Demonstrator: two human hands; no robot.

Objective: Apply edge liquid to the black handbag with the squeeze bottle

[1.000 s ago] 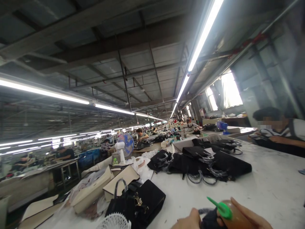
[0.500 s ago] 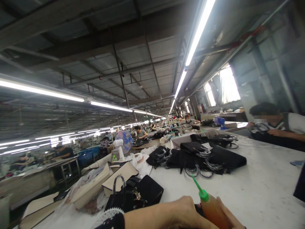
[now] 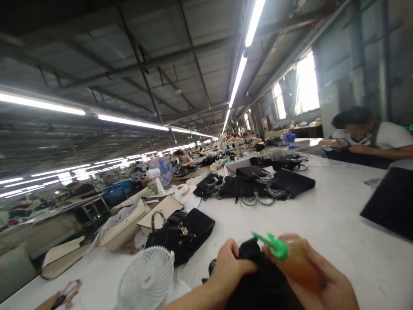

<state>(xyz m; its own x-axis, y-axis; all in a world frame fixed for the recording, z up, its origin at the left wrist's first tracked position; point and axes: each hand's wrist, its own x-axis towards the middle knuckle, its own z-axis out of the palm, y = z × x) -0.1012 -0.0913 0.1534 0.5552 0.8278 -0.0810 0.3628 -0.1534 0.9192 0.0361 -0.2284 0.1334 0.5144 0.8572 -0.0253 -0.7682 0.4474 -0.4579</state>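
Note:
My right hand (image 3: 325, 275) is closed round a squeeze bottle (image 3: 298, 258) of amber liquid. The bottle is tilted, its green nozzle pointing left over a black piece (image 3: 261, 275) that looks like fabric or part of a bag. Fingers of my left hand (image 3: 230, 267) pinch the upper left edge of that black piece. Its lower part runs out of the frame, so I cannot make out its full shape. Behind my left hand a black handbag (image 3: 193, 232) with a gold-coloured ornament lies on the white table (image 3: 335, 224).
A small white fan (image 3: 146, 277) stands left of my left forearm. Beige bag pieces (image 3: 129, 224) lie at the left, and several black bags (image 3: 258, 181) are heaped further back. At the right are a dark panel (image 3: 390, 206) and a seated co-worker (image 3: 387, 142).
The bottle has tipped from nearly upright to leaning left, its nozzle now over the black piece. My view has dropped, bringing both hands, the black piece and the white fan into sight.

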